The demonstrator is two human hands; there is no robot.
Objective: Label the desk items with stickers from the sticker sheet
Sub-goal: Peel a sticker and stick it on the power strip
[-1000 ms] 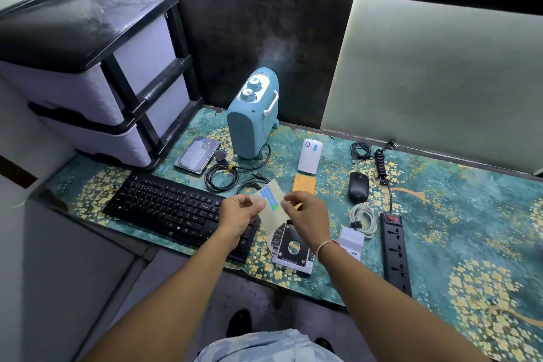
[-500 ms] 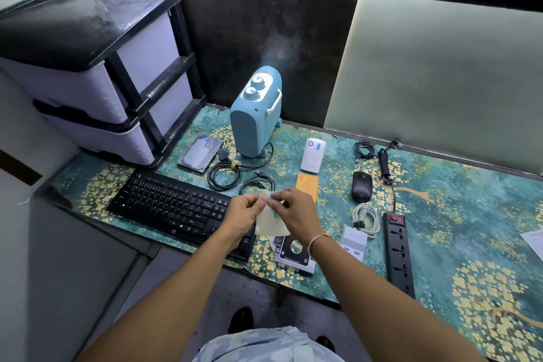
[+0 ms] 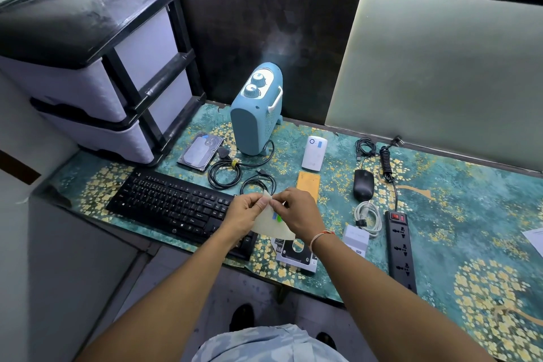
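Note:
A pale sticker sheet (image 3: 271, 225) with blue and green stickers hangs above the desk's front edge. My left hand (image 3: 245, 213) pinches its top corner. My right hand (image 3: 296, 211) pinches at the same top edge, fingertips meeting the left hand's. Desk items lie around: a black keyboard (image 3: 173, 204), a hard drive (image 3: 201, 151) with a blue sticker, a blue heater (image 3: 257, 110), a white power bank (image 3: 314, 153) with a blue sticker, a black mouse (image 3: 363, 184), an orange card (image 3: 308, 184), a power strip (image 3: 400, 247).
A black and white drawer unit (image 3: 97, 67) stands at the left. Coiled black cables (image 3: 226, 175) lie in front of the heater, a white cable (image 3: 368, 217) and a small white box (image 3: 355, 239) sit near the power strip. A drive caddy (image 3: 296, 254) lies under my hands.
The sheet has dropped from held flat between the hands to hanging down. My right hand moved in to the sheet's top edge beside my left fingers.

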